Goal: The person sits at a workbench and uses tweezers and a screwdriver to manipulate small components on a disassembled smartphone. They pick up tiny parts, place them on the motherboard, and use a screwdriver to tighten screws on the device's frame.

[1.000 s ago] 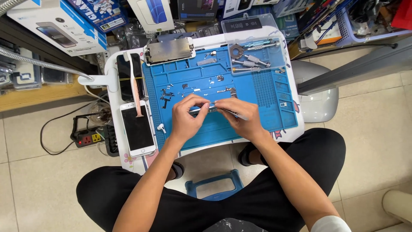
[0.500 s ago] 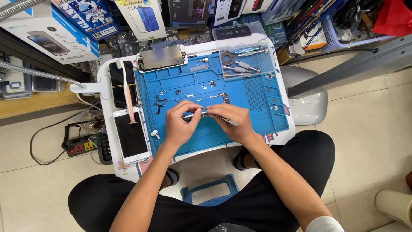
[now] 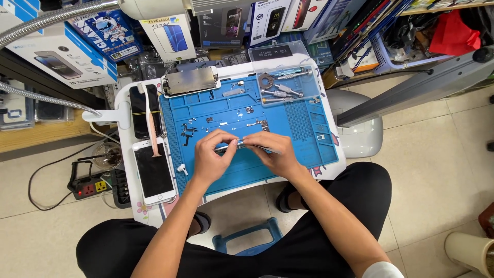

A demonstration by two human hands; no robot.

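My left hand (image 3: pixel 212 157) and my right hand (image 3: pixel 275 153) meet over the middle of a blue work mat (image 3: pixel 303 134) on a small white table (image 3: pixel 123 110). Between the fingertips of both hands is a small metal part (image 3: pixel 237 145). My right hand also holds a thin silver tool (image 3: pixel 267 149) that points right. Small screws and metal bits (image 3: pixel 188 135) lie on the mat just beyond my hands. A white phone (image 3: pixel 153 170) lies face up at the left of the mat, with a black phone (image 3: pixel 143 110) above it.
A bare phone frame (image 3: pixel 190 81) lies at the mat's top left. A clear tray with screwdrivers (image 3: pixel 280 87) sits at top right. Boxes (image 3: pixel 77 49) crowd the shelf behind. A power strip (image 3: pixel 87 186) lies on the floor, a blue stool (image 3: pixel 247 242) stands between my legs.
The view has shifted a little, so the table sits slightly lower and to the right in frame. My hands stay together over the mat on the small part.
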